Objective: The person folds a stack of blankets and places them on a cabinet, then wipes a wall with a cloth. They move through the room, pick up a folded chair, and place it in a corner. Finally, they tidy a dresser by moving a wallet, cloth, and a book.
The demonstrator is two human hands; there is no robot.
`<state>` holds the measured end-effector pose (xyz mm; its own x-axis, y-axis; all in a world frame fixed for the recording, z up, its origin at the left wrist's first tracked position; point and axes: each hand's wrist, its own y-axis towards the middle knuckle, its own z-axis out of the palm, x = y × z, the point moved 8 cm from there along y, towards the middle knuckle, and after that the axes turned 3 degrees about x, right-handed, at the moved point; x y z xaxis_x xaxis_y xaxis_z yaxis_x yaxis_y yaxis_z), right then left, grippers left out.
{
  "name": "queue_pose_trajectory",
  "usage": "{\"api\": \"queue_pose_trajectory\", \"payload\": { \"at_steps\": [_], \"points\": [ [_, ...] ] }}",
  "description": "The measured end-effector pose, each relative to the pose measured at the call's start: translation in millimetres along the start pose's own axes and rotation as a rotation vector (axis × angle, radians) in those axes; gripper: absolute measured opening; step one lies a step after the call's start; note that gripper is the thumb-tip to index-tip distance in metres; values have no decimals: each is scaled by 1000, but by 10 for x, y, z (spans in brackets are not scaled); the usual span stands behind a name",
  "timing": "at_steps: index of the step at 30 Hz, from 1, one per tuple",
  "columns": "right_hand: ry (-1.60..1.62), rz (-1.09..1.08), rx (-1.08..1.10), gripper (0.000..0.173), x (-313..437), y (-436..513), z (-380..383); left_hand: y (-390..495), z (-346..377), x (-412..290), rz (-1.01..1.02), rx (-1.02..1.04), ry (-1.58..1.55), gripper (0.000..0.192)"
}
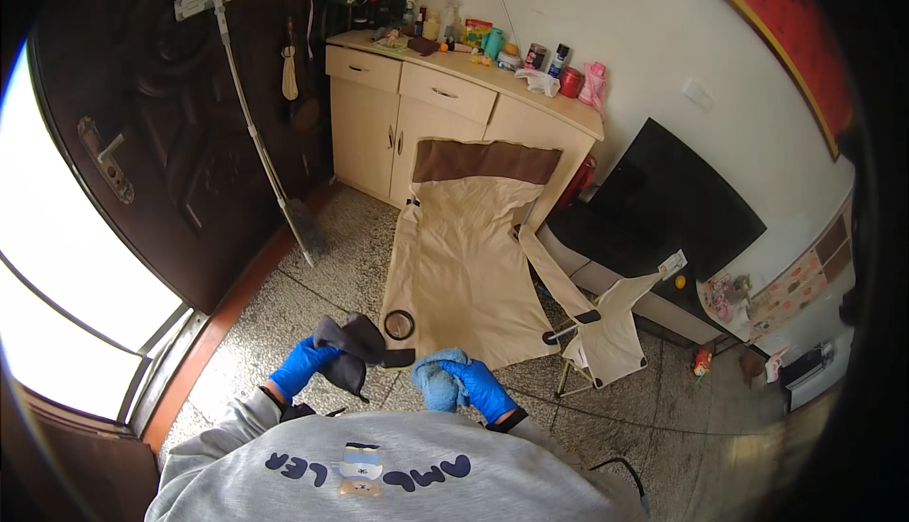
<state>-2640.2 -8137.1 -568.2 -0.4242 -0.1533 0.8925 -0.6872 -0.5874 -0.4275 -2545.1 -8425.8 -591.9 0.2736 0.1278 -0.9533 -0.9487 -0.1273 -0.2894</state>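
Both hands wear blue gloves. My left hand [302, 368] grips a dark grey cloth [354, 344], which hangs in loose folds beside the chair's front corner. In my right hand [485, 388] is a bunched light-blue cloth [442, 378], close to the front edge of the seat. A beige folding camp chair [476, 259] with a brown band across its backrest stands before me. Its left armrest has a round mesh cup holder [399, 325]. The fingertips under the cloths are partly hidden.
A smaller beige folding chair [611, 334] stands right of the big one. Behind is a wooden cabinet [366, 131] topped with bottles and jars. A flat mop [248, 124] leans on the dark door [163, 89]. A television [675, 202] stands on a low unit at right.
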Motion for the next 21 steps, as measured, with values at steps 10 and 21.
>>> {"api": "queue_pose_trajectory", "payload": {
  "at_steps": [10,21],
  "points": [
    [-6,-62,-21,32,630,1408,592,1332,-1092,-1223,201,43,-321,33],
    [288,-159,-203,20,1472,2262,525,3127,-1176,-2659,200,187,-220,33]
  ]
}}
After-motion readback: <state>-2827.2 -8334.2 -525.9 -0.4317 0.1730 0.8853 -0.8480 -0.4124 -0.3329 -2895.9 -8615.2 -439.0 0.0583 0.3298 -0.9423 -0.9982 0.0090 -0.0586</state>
